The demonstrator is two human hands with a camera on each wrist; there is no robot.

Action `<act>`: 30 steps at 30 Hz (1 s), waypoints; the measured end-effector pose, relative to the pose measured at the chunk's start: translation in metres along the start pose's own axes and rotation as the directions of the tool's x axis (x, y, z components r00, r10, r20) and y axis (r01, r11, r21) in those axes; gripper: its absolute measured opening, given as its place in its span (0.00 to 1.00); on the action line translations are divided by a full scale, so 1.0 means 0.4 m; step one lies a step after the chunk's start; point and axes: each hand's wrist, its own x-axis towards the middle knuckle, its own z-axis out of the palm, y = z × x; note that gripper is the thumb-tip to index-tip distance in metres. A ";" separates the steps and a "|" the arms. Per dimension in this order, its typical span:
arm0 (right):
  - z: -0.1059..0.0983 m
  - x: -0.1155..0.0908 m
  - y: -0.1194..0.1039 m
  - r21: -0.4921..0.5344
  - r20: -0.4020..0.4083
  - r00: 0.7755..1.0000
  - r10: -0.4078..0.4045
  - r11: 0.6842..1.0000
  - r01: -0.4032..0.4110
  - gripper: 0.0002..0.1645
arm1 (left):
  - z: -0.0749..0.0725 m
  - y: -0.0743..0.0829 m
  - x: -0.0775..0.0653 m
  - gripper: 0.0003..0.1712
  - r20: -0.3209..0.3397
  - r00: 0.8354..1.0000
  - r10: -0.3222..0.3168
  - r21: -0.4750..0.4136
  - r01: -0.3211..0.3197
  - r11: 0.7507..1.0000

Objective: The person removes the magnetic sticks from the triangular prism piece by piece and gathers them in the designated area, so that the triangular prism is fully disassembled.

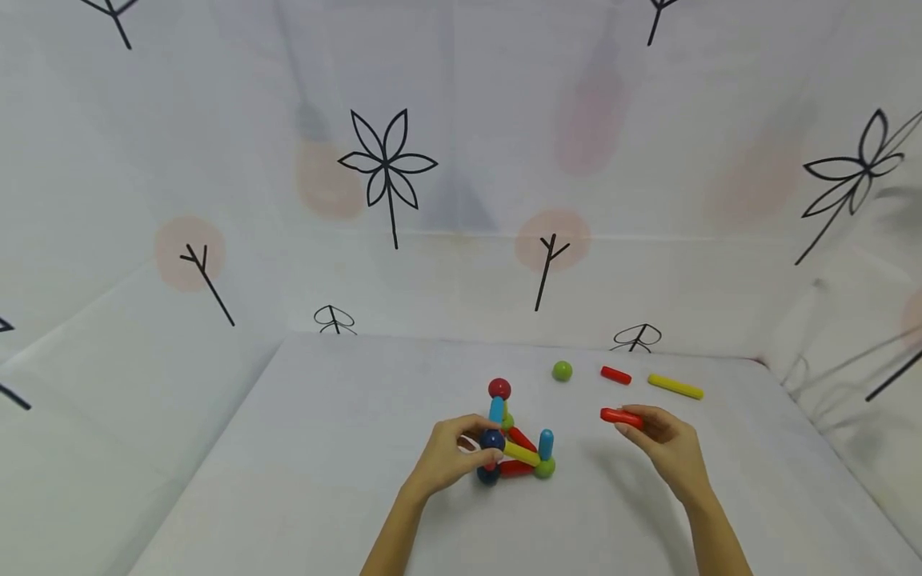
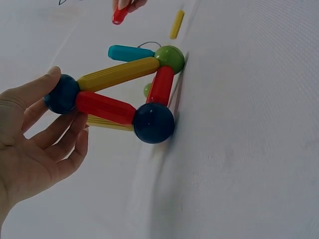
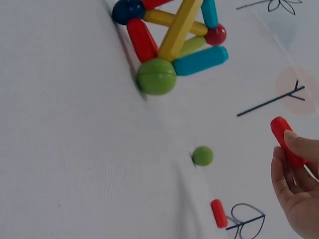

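My left hand (image 1: 450, 456) pinches the upper dark blue ball (image 2: 62, 94) of a structure built from colored rods and balls. A yellow rod (image 2: 119, 73) and a red rod (image 2: 105, 107) run from that ball to a green ball (image 2: 170, 59) and a lower dark blue ball (image 2: 153, 123). A blue rod (image 1: 546, 445) stands up from the green ball at the structure's right corner. Another blue rod (image 1: 496, 410) leads to a red ball (image 1: 499, 389). My right hand (image 1: 670, 452) holds a short red rod (image 1: 621, 418) between thumb and fingers, apart from the structure.
Behind the right hand, a loose green ball (image 1: 563, 370), a short red rod (image 1: 615, 375) and a long yellow rod (image 1: 675, 386) lie on the white-covered table (image 1: 310, 480). A white cloth backdrop (image 1: 461, 288) with plant drawings rises at the back and sides.
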 end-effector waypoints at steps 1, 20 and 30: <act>-0.010 0.001 0.008 -0.012 -0.002 1.000 0.013 1.000 -0.013 0.19 | 0.000 0.000 0.000 0.19 0.000 1.000 0.001 -0.001 -0.001 1.000; -0.099 0.066 0.161 -0.072 -0.072 0.982 0.173 0.981 -0.178 0.28 | -0.003 0.001 -0.002 0.20 0.010 1.000 -0.006 -0.003 0.006 1.000; -0.067 0.112 0.212 -0.199 -0.051 0.942 0.331 0.921 -0.335 0.33 | 0.000 -0.003 -0.002 0.17 0.007 1.000 -0.011 -0.002 0.011 1.000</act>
